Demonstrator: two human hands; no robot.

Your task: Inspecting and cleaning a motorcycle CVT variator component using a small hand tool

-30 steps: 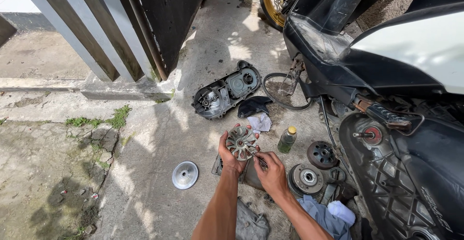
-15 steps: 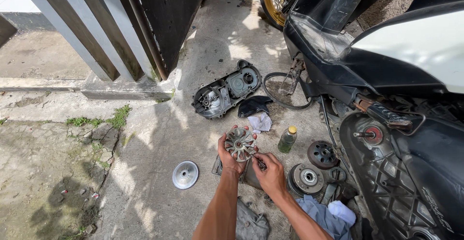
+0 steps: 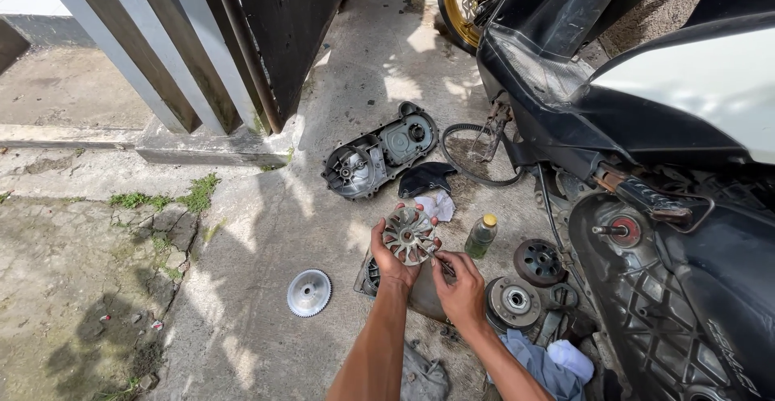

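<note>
metal finned pulley (image 3: 409, 236), two hands: left hand (image 3: 391, 257), right hand (image 3: 462, 286)

A person's left hand (image 3: 393, 257) grips a finned metal pulley disc (image 3: 409, 236) above a concrete floor (image 3: 266, 231), the right hand (image 3: 462, 286) just beside its lower edge. A toothed silver disc (image 3: 309, 292), dark engine cover (image 3: 379, 150), small yellow-capped bottle (image 3: 481, 236) and black scooter (image 3: 646, 167) surround them.

A round grey metal pulley disc with fan-like fins (image 3: 409, 236) is held up off the concrete, finned face toward the camera and tilted slightly. It's grimy, with a small hub hole dead centre, fins radiating to the rim.
</note>
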